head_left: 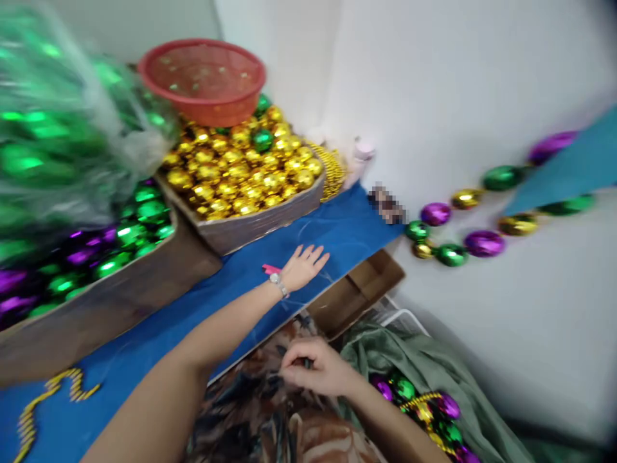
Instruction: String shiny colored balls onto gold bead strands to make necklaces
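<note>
My left hand, with a silver watch on its wrist, is stretched out over the blue table cover, fingers spread and nothing in them. Close beside it lies a small pink item, partly behind the wrist. Over my patterned clothing, my right hand is curled, thumb and fingertips brought together; anything between them is too blurred to make out. In front of the left hand stands a cardboard box of shiny gold balls with a few green ones.
A red basin rests on the gold balls. At left, a box holds green and purple balls under a plastic bag. A gold bead string lies front left. A bead garland hangs right, above a green cloth with beads.
</note>
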`<act>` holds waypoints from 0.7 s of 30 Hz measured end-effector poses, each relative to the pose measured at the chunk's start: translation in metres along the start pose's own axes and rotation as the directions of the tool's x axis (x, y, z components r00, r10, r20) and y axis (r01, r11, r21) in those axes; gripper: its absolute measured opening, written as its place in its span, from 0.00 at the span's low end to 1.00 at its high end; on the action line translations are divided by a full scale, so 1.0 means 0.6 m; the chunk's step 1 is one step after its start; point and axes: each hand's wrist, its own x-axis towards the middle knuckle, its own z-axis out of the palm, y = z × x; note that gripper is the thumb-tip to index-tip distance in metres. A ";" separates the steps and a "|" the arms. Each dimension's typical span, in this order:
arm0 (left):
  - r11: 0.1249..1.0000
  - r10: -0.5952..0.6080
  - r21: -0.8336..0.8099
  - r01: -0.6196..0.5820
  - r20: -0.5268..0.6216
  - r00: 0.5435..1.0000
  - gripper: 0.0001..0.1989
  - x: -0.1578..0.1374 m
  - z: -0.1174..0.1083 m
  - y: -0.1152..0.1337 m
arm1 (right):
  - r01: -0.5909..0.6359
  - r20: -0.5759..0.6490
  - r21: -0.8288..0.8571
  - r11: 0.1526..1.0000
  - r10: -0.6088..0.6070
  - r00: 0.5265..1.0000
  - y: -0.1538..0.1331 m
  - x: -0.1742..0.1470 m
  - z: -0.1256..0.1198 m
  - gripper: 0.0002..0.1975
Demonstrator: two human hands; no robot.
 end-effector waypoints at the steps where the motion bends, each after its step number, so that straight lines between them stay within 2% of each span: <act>1: 0.998 -0.061 -0.031 0.060 -0.028 0.998 0.21 -0.032 -0.019 -0.018 | -0.010 -0.012 -0.032 0.999 0.009 1.000 -0.002 0.001 0.003 0.10; 3: 0.972 -0.213 -0.111 0.205 -0.057 0.975 0.17 -0.125 -0.060 -0.065 | -0.036 -0.014 -0.079 0.996 0.035 0.999 -0.001 0.008 0.010 0.10; 4: 0.942 -0.317 -0.137 0.308 -0.050 0.947 0.16 -0.184 -0.081 -0.089 | -0.046 -0.001 -0.090 0.995 0.046 0.999 0.002 0.013 0.015 0.10; 5: 0.888 -0.448 -0.141 0.438 -0.046 0.893 0.16 -0.250 -0.101 -0.109 | -0.054 0.018 -0.099 0.994 0.056 0.998 0.006 0.019 0.021 0.11; 7: 0.704 -0.710 -0.071 0.707 -0.037 0.703 0.15 -0.387 -0.136 -0.133 | -0.070 0.062 -0.126 0.990 0.078 0.995 0.013 0.032 0.039 0.12; 8: 0.635 -0.772 -0.030 0.772 -0.046 0.634 0.15 -0.452 -0.147 -0.135 | -0.075 0.082 -0.149 0.986 0.088 0.993 0.016 0.038 0.049 0.12; 10: 0.547 -0.835 0.022 0.837 -0.054 0.548 0.15 -0.561 -0.151 -0.121 | -0.071 0.108 -0.208 0.976 0.095 0.990 0.019 0.050 0.069 0.12; 12: 0.493 -0.866 0.062 0.868 -0.065 0.496 0.15 -0.635 -0.132 -0.089 | -0.046 0.117 -0.277 0.960 0.081 0.990 0.018 0.064 0.087 0.11; 14: 0.506 -0.860 0.069 0.860 -0.041 0.509 0.14 -0.674 -0.103 -0.054 | -0.006 0.131 -0.335 0.942 0.053 0.990 0.014 0.078 0.102 0.10; 15: 0.542 -0.840 0.061 0.838 -0.010 0.543 0.16 -0.685 -0.088 -0.039 | 0.018 0.144 -0.357 0.934 0.036 0.989 0.012 0.084 0.109 0.10; 18: 0.685 -0.724 -0.003 0.728 0.109 0.681 0.21 -0.701 -0.056 -0.018 | 0.084 0.176 -0.400 0.912 -0.013 0.984 0.004 0.099 0.127 0.09; 20: 0.738 -0.660 -0.058 0.672 0.146 0.737 0.20 -0.709 -0.046 -0.020 | 0.107 0.179 -0.418 0.902 -0.033 0.983 0.000 0.105 0.138 0.08; 21: 0.746 -0.647 -0.083 0.661 0.145 0.748 0.18 -0.713 -0.043 -0.024 | 0.113 0.175 -0.423 0.899 -0.041 0.984 -0.002 0.107 0.143 0.09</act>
